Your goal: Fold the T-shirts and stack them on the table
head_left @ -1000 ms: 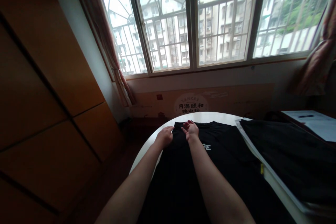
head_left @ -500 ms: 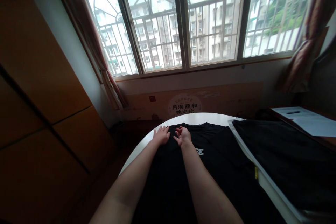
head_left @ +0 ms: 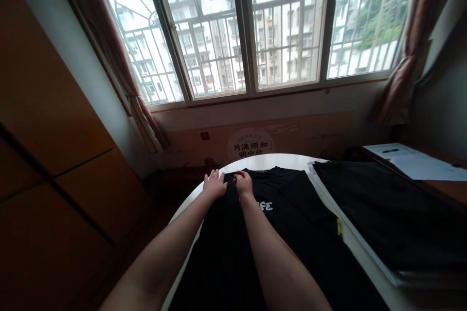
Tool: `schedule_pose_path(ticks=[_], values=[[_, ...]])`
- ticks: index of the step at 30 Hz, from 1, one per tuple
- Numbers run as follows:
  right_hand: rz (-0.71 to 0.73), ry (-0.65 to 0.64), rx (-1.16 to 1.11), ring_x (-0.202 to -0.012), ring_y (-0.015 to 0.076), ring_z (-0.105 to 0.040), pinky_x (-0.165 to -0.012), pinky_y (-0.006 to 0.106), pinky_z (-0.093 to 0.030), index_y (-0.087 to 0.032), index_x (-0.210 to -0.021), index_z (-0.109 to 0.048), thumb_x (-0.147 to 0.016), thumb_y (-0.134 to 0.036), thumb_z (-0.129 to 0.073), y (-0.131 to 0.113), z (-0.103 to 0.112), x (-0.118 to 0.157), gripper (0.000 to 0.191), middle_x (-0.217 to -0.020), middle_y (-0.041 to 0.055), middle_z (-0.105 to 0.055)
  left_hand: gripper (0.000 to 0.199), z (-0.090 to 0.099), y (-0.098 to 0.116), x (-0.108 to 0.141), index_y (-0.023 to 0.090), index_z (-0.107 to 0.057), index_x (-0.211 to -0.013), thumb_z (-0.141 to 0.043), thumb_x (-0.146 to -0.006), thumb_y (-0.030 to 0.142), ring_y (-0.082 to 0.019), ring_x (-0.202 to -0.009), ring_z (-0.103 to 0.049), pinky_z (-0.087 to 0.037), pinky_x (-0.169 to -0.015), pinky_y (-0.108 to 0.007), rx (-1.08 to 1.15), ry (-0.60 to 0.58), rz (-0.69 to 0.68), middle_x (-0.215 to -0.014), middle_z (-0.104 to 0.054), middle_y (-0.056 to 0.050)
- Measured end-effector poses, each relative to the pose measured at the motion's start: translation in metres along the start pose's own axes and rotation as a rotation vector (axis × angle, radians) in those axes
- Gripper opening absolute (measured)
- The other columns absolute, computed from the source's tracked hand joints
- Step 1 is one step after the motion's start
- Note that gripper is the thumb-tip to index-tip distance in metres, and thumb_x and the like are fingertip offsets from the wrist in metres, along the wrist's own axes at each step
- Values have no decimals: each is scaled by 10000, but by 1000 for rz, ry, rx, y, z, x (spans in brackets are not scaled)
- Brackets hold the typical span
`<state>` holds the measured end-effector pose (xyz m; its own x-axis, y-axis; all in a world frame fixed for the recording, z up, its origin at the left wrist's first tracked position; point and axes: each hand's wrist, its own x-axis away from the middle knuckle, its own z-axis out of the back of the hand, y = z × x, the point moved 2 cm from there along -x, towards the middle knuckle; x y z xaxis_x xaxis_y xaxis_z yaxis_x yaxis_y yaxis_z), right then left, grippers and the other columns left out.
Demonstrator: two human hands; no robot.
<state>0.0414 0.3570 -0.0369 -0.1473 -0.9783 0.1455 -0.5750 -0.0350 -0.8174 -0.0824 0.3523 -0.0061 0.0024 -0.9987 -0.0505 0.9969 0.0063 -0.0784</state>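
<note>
A black T-shirt point(head_left: 288, 204) with white lettering on its chest lies spread out on the round white table point(head_left: 321, 159), neckline toward the window. My left hand point(head_left: 215, 185) rests open at the shirt's far left shoulder, fingers stretched over the cloth edge and the table. Just to its right, my right hand point(head_left: 243, 185) is over the shirt near the collar with its fingers curled together. Whether cloth is between those fingers is hidden. My right forearm covers part of the lettering.
Right of the shirt lies folded black cloth point(head_left: 386, 209) on clear plastic wrapping point(head_left: 350, 228). A yellow tag point(head_left: 339, 227) shows by the shirt's right sleeve. Papers point(head_left: 416, 159) lie on a brown desk at the right. A long printed box point(head_left: 310, 132) stands below the window.
My right hand's fingers have gone from loosely spread to curled together. Its sleeve side of the shirt now lies flatter at the right. My view has turned slightly right.
</note>
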Motion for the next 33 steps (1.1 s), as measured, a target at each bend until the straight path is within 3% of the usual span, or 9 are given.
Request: schedule_pose_path(ticks=[4,9,16,20,23,25,26,29,33], values=[[3,15,5,-650,139,-600,-597,218,-462,-173,-915,-623,-699,-165,-540,3,1,-3,232,-765,9,-675,609,-10,19,6,69,-377,-1511,-298,-991,375,-295,-1503,-261,-268,-1191,-436,52,-9,-41,-1609,-304,-190],[10,13,20,-672,147,-625,-570,221,-461,-182,-978,-605,-761,-237,-507,4,5,-5,244,-846,30,-686,665,-26,27,14,83,-336,-1535,-266,-990,457,-314,-1516,-222,-219,-1202,-536,119,-23,-26,-1628,-252,-177],[88,-16,112,-744,152,-646,-609,217,-479,-183,-981,-591,-739,-211,-531,-1,8,8,251,-851,19,-687,694,-26,26,16,103,-310,-1548,-245,-981,498,-300,-1529,-182,-159,-1218,-550,169,-21,-27,-1642,-215,-167],[153,-65,234,-711,135,-620,-687,234,-492,-177,-910,-616,-725,-125,-537,-27,6,23,208,-773,-8,-663,689,-25,26,17,116,-298,-1556,-240,-979,487,-293,-1535,-162,-134,-1222,-554,181,-40,-35,-1650,-189,-153],[227,-177,305,-764,131,-633,-790,254,-504,-185,-922,-671,-701,-77,-598,-71,17,48,257,-812,-14,-686,698,-24,27,17,89,-293,-1556,-237,-978,476,-308,-1532,-166,-130,-1219,-568,184,-36,-29,-1648,-191,-167],[280,-307,381,-829,158,-657,-833,283,-511,-186,-947,-705,-678,-71,-664,-106,39,80,295,-868,6,-712,691,-22,28,18,96,-307,-1552,-241,-978,476,-308,-1529,-178,-140,-1219,-559,184,-19,-25,-1645,-210,-167],[338,-444,498,-878,180,-666,-858,310,-516,-184,-982,-714,-692,-94,-685,-124,54,103,304,-916,25,-721,685,-20,29,20,106,-320,-1548,-250,-977,478,-308,-1527,-186,-149,-1218,-552,184,-7,-20,-1642,-222,-166],[444,-688,858,-1002,227,-667,-953,387,-504,-205,-1055,-739,-764,-152,-656,-166,120,191,308,-1065,64,-726,675,-9,33,32,118,-348,-1537,-302,-966,475,-344,-1520,-190,-163,-1201,-572,171,45,17,-1634,-237,-188],[407,-660,1190,-1087,233,-663,-981,350,-512,-301,-1080,-762,-803,-198,-595,-172,239,299,340,-1154,82,-717,640,17,45,60,133,-340,-1543,-333,-972,421,-357,-1534,-102,-69,-1203,-598,153,154,6,-1652,-182,-182]])
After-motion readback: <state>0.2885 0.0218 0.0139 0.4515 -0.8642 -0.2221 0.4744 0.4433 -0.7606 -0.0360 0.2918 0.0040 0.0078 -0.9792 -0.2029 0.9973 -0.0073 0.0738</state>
